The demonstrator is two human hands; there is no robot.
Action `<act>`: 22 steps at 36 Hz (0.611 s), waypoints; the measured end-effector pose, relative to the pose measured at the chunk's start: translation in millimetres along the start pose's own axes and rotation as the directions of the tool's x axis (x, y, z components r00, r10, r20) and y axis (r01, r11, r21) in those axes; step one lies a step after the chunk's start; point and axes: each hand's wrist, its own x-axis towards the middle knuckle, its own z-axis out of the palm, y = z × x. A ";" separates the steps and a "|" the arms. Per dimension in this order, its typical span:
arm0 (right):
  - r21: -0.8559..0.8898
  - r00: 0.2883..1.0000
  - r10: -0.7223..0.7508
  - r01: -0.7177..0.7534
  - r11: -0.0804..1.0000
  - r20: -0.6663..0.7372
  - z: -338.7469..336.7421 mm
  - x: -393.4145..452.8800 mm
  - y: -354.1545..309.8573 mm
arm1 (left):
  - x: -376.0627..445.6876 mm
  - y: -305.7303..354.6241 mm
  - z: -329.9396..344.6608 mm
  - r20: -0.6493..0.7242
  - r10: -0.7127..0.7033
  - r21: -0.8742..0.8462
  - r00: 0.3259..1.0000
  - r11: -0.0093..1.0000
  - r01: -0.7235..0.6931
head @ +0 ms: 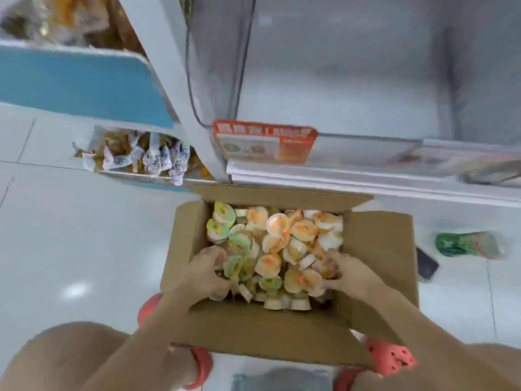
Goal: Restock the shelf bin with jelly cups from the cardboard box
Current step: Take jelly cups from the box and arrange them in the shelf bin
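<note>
Currently we're digging both hands into the open brown cardboard box [377, 249] on the white tile floor [70, 235]. Left hand [204, 273] is curling around small round foil-lidded jelly cups [277, 235] at the box's left wall; right hand [348, 273] is cupping cups at the right side. Exact grasp is blurring out. Flaps are folding outward; shelf base [366, 179] is touching the far flap.
</note>
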 end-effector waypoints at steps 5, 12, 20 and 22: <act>-0.081 0.998 -0.058 0.057 0.995 -0.013 13.8 30.4 23.4 | 28.8 -23.4 16.9 -0.026 -0.005 0.075 1.000 0.997 0.007; -0.073 0.993 -0.110 0.107 0.992 -0.047 20.1 51.0 29.6 | 55.9 -43.0 16.4 -0.194 0.057 0.022 0.979 0.998 -0.054; 0.180 0.944 -0.102 0.165 0.970 -0.314 53.1 23.0 25.5 | 24.0 -37.9 33.9 -0.302 0.037 -0.156 0.953 0.984 -0.087; 0.168 0.942 -0.118 0.177 0.970 -0.313 61.5 17.8 25.3 | 17.0 -36.5 32.8 -0.310 0.058 -0.123 0.949 0.987 -0.100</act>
